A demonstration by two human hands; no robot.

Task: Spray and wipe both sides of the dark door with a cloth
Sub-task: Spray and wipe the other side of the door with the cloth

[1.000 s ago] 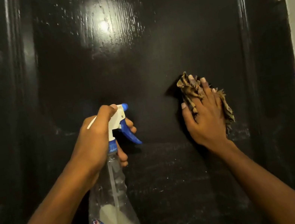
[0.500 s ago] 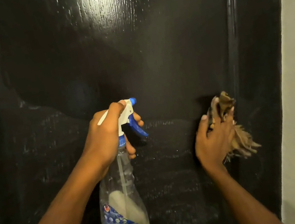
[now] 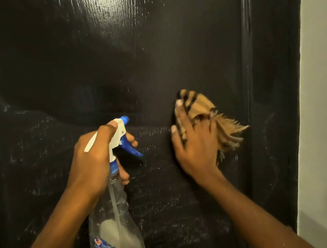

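The right hand point(image 3: 197, 146) presses a tan striped cloth point(image 3: 206, 114) flat against the dark door point(image 3: 145, 50); the left hand point(image 3: 96, 157) grips a spray bottle point(image 3: 118, 230) by its neck, just beside

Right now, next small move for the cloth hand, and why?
Probably sweep the cloth down and left: the right hand presses it flat on the door, and pale streaks still cover the lower panel, while the upper panel looks glossy.

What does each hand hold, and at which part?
The left hand grips the spray bottle at its neck, below the trigger head. The right hand presses the cloth flat against the dark door.
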